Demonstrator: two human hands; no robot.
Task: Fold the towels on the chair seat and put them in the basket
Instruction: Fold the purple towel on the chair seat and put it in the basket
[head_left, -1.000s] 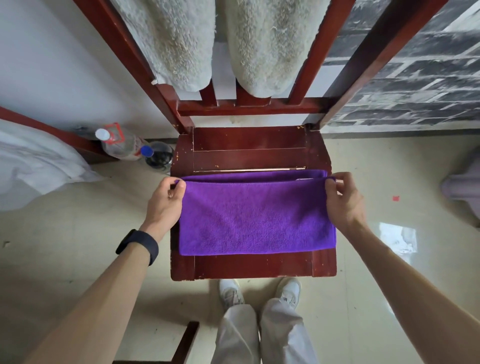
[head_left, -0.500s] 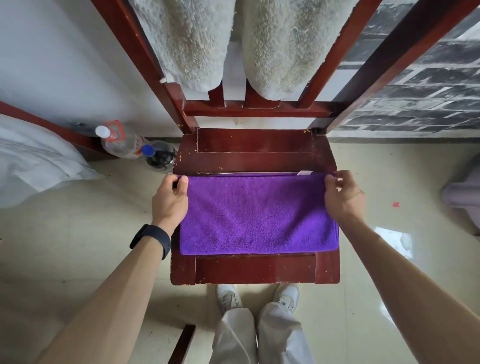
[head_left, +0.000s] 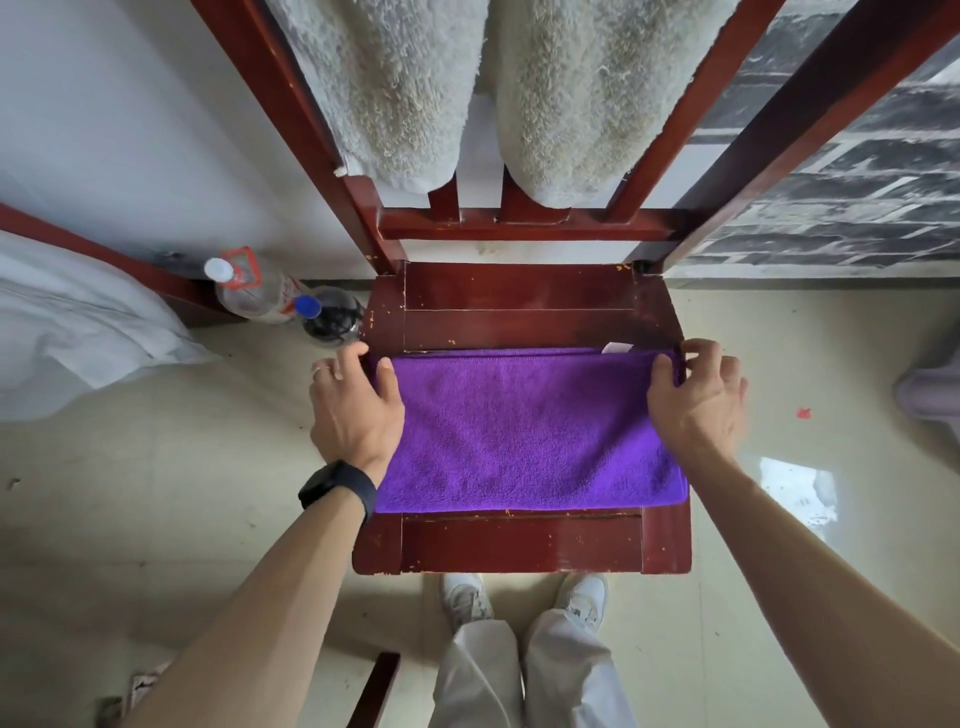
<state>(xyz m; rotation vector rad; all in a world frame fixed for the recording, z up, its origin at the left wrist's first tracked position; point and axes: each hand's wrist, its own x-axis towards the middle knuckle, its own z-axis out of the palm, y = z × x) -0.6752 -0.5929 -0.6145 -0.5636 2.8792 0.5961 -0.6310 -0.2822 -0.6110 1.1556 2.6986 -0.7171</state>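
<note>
A purple towel (head_left: 524, 431), folded in half into a wide rectangle, lies flat on the dark red wooden chair seat (head_left: 519, 306). My left hand (head_left: 356, 410) rests on its far left corner, thumb on top and fingers around the edge. My right hand (head_left: 696, 400) pinches the far right corner, next to a small white label. Two shaggy grey-white towels (head_left: 582, 93) hang over the chair back. No basket is in view.
Two plastic bottles (head_left: 291, 301) stand on the floor left of the chair. White fabric (head_left: 78, 332) lies at the far left. My shoes (head_left: 524, 597) are just in front of the seat. A dark wooden piece (head_left: 374, 686) sits at the bottom.
Both hands pressed the far edge of the towel down onto the seat and flattened over the corners. The view shifted slightly closer.
</note>
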